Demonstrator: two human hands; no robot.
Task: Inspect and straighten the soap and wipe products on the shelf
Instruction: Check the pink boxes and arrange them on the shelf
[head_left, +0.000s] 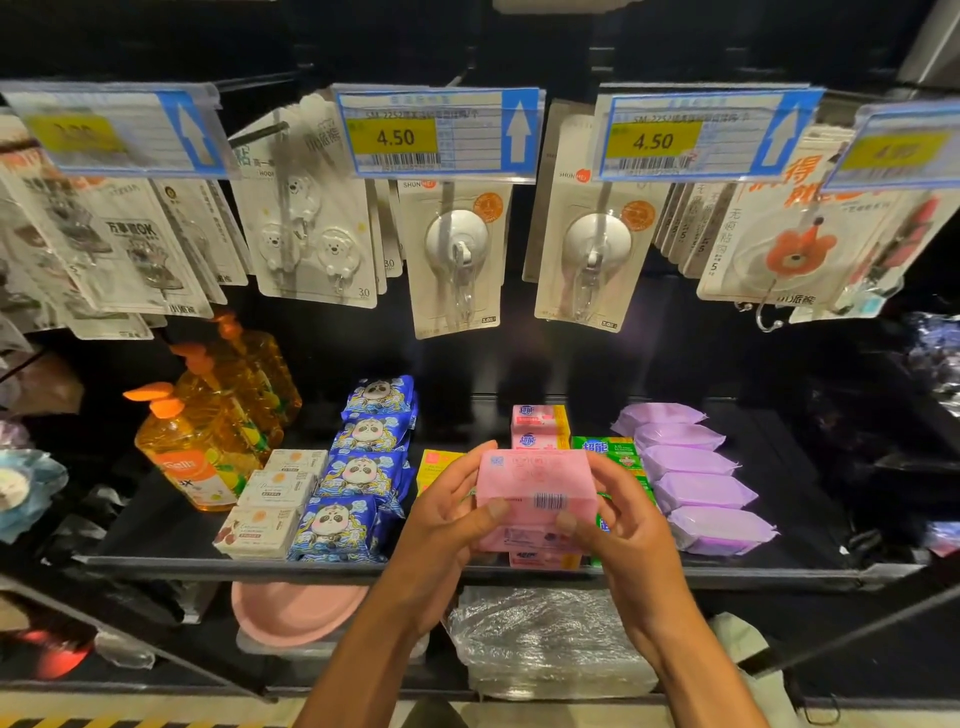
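A pink soap pack (535, 480) with a barcode facing me is held up in front of the black shelf (467, 569). My left hand (447, 514) grips its left side and my right hand (621, 512) grips its right side, thumbs on the front. Behind it on the shelf stand more pink soap packs (537, 423) and green soap packs (608, 449), partly hidden. A yellow pack (434, 465) lies to the left. Blue panda wipe packs (363, 467) form a row, with white soap boxes (275, 493) beside them. Purple wipe packs (691, 467) line the right.
Orange pump bottles (208, 431) stand at the shelf's left. Carded hooks (457, 254) hang above under price tags (436, 132). Below the shelf lie a pink plate (296, 610) and plastic-wrapped goods (545, 639).
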